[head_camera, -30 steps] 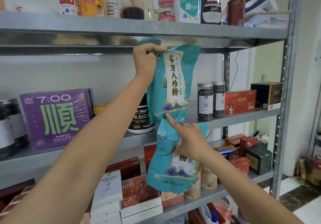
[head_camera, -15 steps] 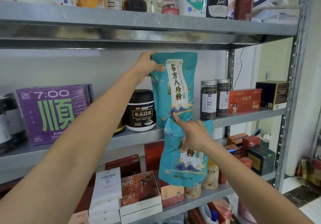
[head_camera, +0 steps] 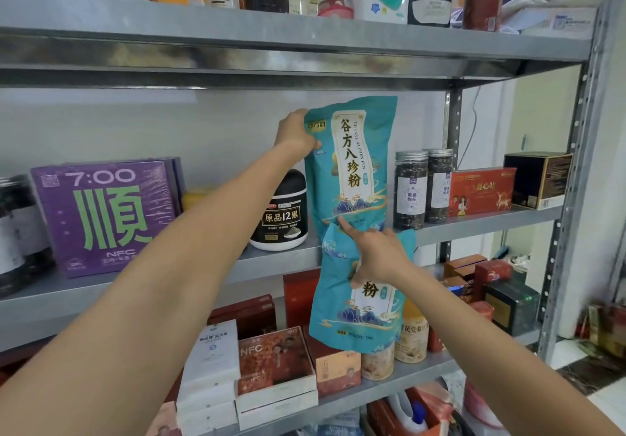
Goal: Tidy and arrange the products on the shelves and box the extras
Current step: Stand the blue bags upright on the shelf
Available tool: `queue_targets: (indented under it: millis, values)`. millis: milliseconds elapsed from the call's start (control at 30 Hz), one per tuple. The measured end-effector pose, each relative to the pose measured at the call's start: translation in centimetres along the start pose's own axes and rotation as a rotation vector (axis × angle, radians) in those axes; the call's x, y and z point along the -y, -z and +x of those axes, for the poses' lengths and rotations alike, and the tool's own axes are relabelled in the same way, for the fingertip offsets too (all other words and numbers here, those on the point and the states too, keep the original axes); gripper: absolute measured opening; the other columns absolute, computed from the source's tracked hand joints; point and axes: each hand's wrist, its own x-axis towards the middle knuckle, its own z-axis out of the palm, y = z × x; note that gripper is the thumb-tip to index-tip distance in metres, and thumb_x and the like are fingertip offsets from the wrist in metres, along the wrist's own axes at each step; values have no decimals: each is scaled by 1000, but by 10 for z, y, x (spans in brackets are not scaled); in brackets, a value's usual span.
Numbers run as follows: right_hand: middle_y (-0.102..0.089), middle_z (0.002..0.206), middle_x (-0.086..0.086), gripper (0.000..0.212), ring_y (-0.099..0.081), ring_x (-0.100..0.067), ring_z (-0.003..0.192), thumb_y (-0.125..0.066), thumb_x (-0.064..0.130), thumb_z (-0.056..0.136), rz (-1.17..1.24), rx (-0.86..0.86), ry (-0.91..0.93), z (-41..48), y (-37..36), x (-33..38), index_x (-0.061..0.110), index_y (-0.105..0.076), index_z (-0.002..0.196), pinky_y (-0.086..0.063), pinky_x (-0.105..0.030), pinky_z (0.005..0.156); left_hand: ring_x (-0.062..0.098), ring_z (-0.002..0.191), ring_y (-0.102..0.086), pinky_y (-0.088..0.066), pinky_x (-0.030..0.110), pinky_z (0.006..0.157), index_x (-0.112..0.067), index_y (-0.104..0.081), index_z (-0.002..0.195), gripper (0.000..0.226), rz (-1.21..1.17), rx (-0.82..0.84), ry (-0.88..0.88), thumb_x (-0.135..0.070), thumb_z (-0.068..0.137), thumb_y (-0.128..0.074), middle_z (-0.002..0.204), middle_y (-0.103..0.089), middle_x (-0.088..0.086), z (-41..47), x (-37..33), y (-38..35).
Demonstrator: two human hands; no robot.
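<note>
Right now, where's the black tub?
Head view, mid-frame: the black tub stands on the middle shelf, just left of the upper teal pouch in the left hand.

The right hand covers the upper label of the lower pouch.

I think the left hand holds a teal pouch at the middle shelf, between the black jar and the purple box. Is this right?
Not quite. In the head view, the left hand holds the teal pouch at the middle shelf between the black jar and the glass jars; the purple box stands further left, beyond the black jar.
</note>
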Motion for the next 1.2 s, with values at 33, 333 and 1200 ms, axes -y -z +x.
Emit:
queue_targets:
  millis: [33,333,1200]
  values:
    - [-42,70,9,126,-57,-23,100,-86,40,65,6,-3,-1,-1,1,0,26,0,156,-36,-35,91,23,119,-57,-52,33,91,-12,-43,140,62,24,-23,-20,-1,85,-70,132,-57,9,-3,0,0]
    - [-61,98,5,87,-48,-17,95,-90,34,55,190,-238,51,-51,26,-2,36,-51,132,-24,-32,79,-2,126,-46,-37,11,102,-37,-42,139,68,-240,-97,-527,-60,80,-67,135,-45,-27,-185,82,-17]
    - [-60,135,-9,108,-58,-30,123,-95,39,52,1699,410,-69,-146,-83,6,19,-38,141,-53,-39,95,32,96,-72,-60,37,73,-3,-67,110,50,-935,303,388,-1,63,-80,108,-73,17,-313,144,-38]
